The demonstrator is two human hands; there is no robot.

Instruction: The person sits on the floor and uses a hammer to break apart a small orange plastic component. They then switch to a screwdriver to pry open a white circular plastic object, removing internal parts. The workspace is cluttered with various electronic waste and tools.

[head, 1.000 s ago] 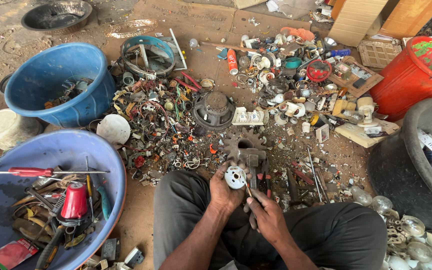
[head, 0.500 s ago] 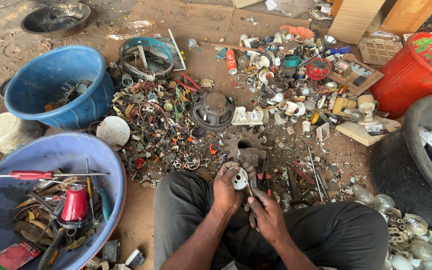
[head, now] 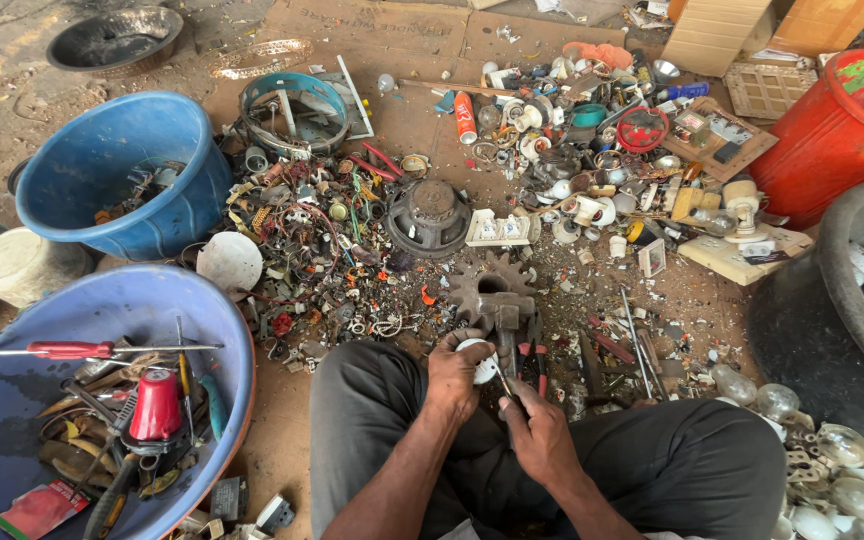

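Left hand (head: 452,375) grips a small white round part (head: 476,360); right hand (head: 537,435) clenches a thin tool (head: 500,378) (tip against it), rusty gear (head: 492,287) just beyond.

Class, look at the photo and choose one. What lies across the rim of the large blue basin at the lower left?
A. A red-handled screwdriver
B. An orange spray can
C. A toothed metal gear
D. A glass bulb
A: a red-handled screwdriver lies across the rim of the large blue basin, its thin shaft pointing right toward the far edge.
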